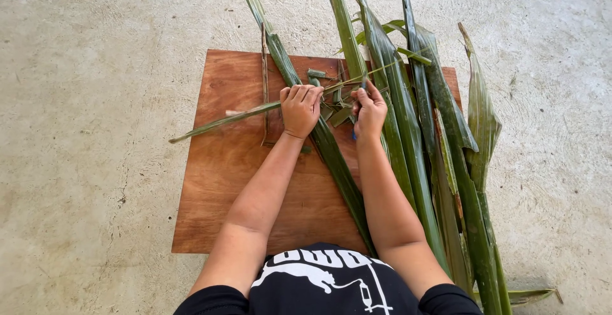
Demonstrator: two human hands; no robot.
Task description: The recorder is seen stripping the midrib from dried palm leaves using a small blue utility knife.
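A brown wooden board (pixel 236 181) lies on the concrete floor. My left hand (pixel 299 108) is closed over a narrow green leaf strip (pixel 223 121) that runs across the board from lower left to upper right. My right hand (pixel 368 111) grips a small tool with a blue handle end showing below the fist, its tip against the same strip. A long green leaf (pixel 331 152) passes diagonally under both hands. Small cut leaf bits (pixel 317 73) lie just beyond my fingers.
A bundle of long green leaves (pixel 421 130) lies over the board's right side and the floor, stretching from the top of the view to the bottom right. A thin dry brown strip (pixel 264 85) rests upright on the board. Bare concrete floor (pixel 89 130) surrounds everything.
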